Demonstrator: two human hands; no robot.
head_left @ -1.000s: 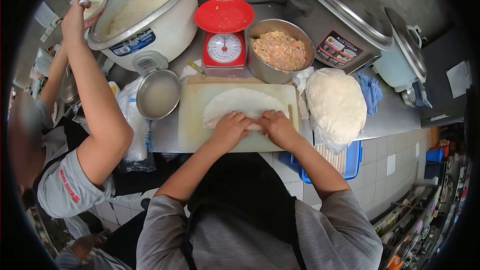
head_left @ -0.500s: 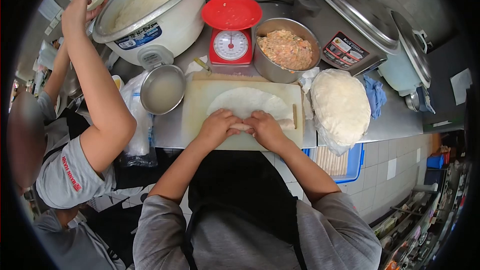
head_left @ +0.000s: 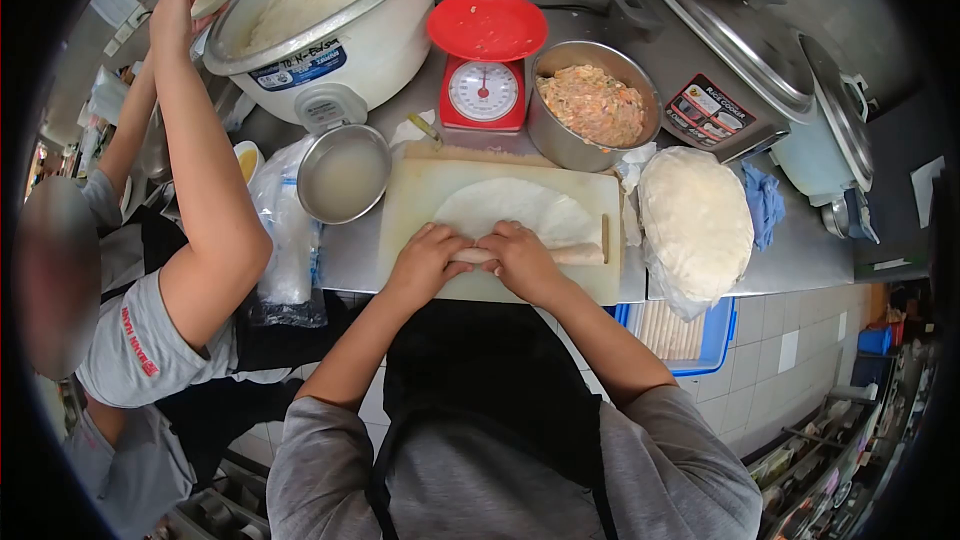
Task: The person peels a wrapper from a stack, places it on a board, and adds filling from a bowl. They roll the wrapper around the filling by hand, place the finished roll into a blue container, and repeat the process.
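Note:
A pale round spring roll wrapper (head_left: 515, 202) lies on the white cutting board (head_left: 402, 202), its near edge rolled into a thin tube. My left hand (head_left: 430, 258) curls over the left part of this roll (head_left: 474, 255), thumb and fingers pressed against it. Close beside it, my right hand (head_left: 519, 260) grips the same roll with bent fingers. The roll's right end sticks out past my right hand near the board's edge. To the right sits a stack of wrappers (head_left: 697, 225) on plastic. A metal pot of orange-flecked filling (head_left: 594, 106) stands behind the board.
Behind the board stand a red scale (head_left: 484, 92), a bowl of cloudy liquid (head_left: 346, 175) and large cookers (head_left: 325, 80). A blue tray (head_left: 722, 340) below the counter holds several finished rolls. At left, a co-worker's raised arm (head_left: 215, 150) holds a small bowl. A blue cloth (head_left: 763, 205) lies right.
The camera view has shifted slightly, so the counter appears further right. My hands stay on the roll, a little further left on the board. The co-worker's hand and bowl have moved slightly.

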